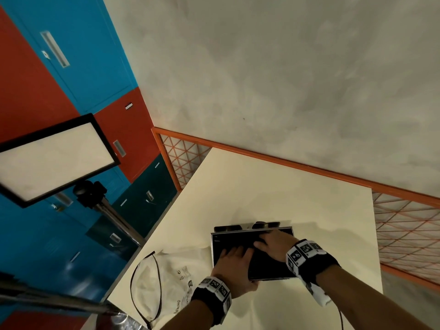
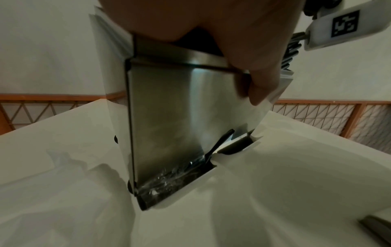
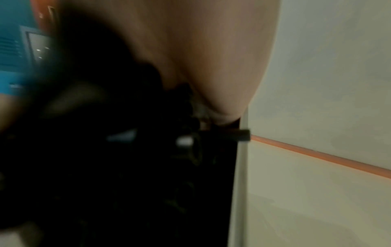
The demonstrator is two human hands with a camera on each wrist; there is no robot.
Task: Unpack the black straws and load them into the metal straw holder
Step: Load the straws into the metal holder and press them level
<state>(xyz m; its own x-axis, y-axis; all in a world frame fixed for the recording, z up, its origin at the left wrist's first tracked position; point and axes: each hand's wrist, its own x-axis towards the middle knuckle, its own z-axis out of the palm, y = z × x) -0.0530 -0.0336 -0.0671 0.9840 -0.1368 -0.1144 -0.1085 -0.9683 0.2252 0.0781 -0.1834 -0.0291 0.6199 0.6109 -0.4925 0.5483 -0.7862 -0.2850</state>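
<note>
The metal straw holder point(image 1: 271, 278) stands on the cream table point(image 1: 262, 186), filled to the top with black straws point(image 1: 234, 240). My left hand point(image 1: 232, 263) lies over the near left part of the straws. Its thumb point(image 2: 260, 75) hooks down over the rim onto the holder's shiny wall point(image 2: 169, 117). My right hand point(image 1: 273, 246) rests flat on the straws farther right, fingers spread. In the right wrist view the palm point(image 3: 201, 50) covers a dark, blurred mass of straws point(image 3: 148, 183).
An emptied clear plastic bag point(image 1: 166, 277) with a black drawstring lies on the table left of the holder. A light panel on a stand point(image 1: 54, 158) is off the table's left edge. Orange mesh fencing point(image 1: 409, 225) runs behind and to the right.
</note>
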